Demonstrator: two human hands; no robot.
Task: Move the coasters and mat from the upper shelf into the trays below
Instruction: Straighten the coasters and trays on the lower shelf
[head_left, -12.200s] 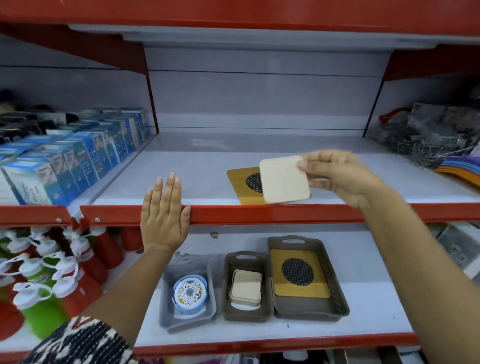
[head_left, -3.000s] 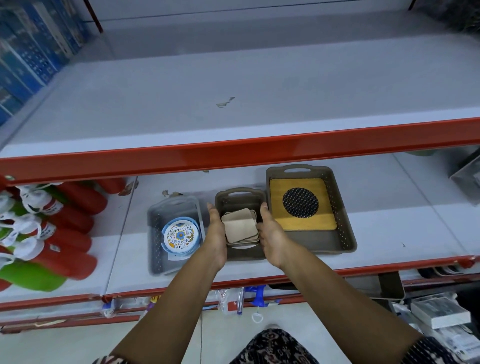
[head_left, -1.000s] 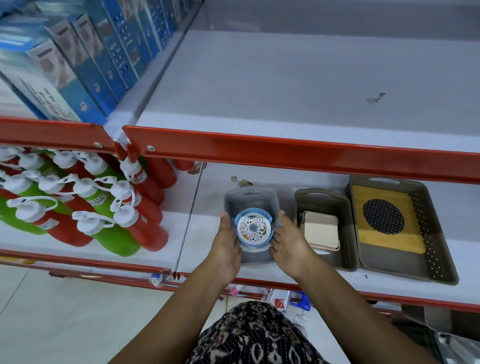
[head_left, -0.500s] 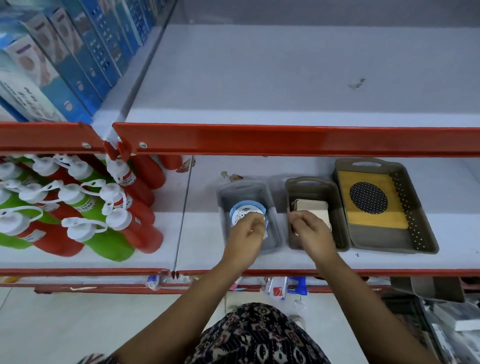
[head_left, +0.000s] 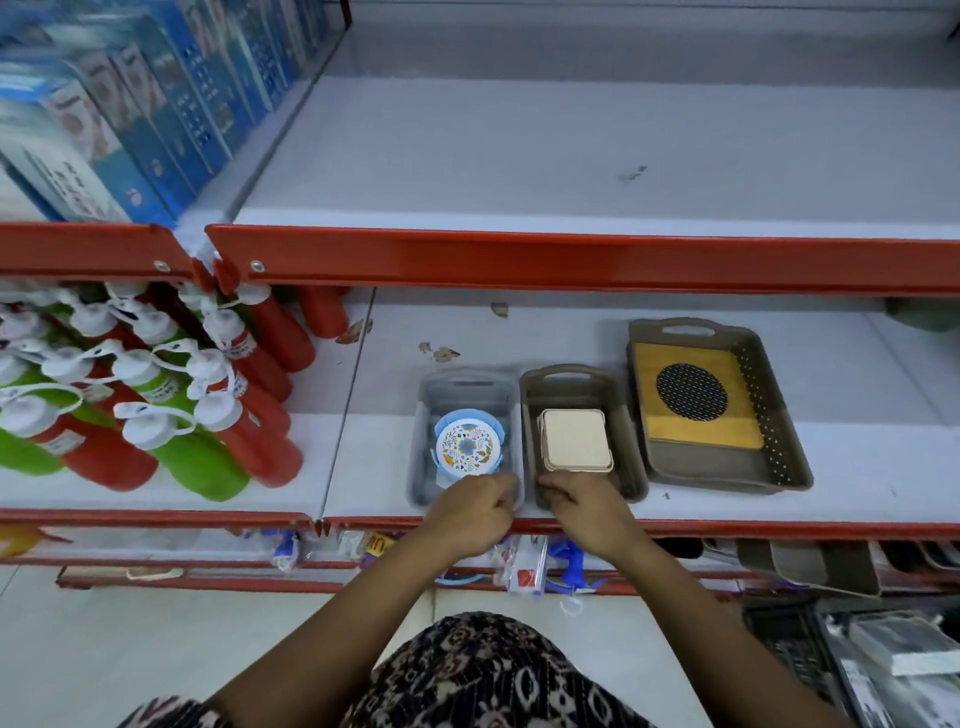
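Left hand (head_left: 475, 512) curled over the near rim of the grey tray (head_left: 431, 415), fingers pinching its edge; right hand (head_left: 587, 512) likewise closed on the near rim of the small brown tray (head_left: 634, 457). Step in hand, by my reading: squaring the two trays side by side. Best done with short, level nudges, so the stacks inside don't slide. Round coasters (head_left: 467, 447), glossy, floral print in a blue holder, sit in the grey tray; square coasters (head_left: 575, 447), pale, matte, round-cornered, stacked in the brown one. Mat (head_left: 693, 395), flat yellow with a black dotted disc, lies in the large perforated tray (head_left: 779, 447). Upper shelf (head_left: 519, 156) holds none of them.
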